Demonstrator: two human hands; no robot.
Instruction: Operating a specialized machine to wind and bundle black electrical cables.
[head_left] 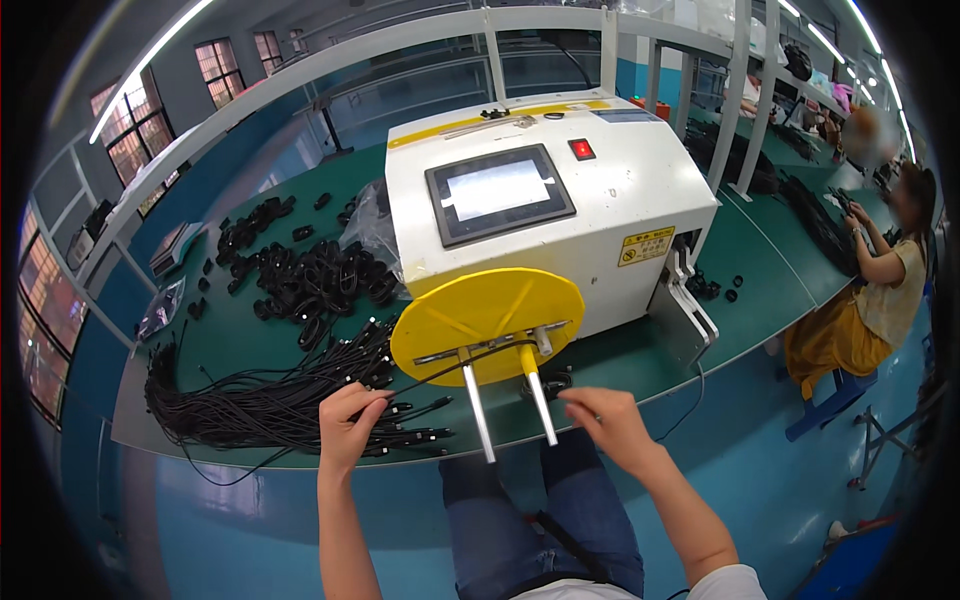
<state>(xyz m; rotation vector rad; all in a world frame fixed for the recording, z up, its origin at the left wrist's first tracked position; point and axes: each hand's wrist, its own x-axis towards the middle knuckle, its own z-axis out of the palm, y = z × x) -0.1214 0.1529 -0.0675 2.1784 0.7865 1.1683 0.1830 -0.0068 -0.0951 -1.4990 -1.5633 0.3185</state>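
Note:
A white winding machine (610, 200) stands before me on the green table, a yellow round disc (430, 310) on its front. Two metal posts (477, 410) stick out from the disc toward me. My left hand (350, 420), left of the posts, is closed in a pinch on a black cable (432, 377). This cable runs up to the right and passes across both posts near the disc. Just right of the right-hand post, my right hand (612, 420) has its fingers curled together; what they hold, if anything, is hidden.
A bundle of loose black cables (250, 400) lies at the left table edge. Behind it is a pile of black coiled cables (320, 280) beside a clear plastic bag (372, 230). A metal bracket (685, 310) juts from the machine's right side. Another person (885, 290) sits at the right.

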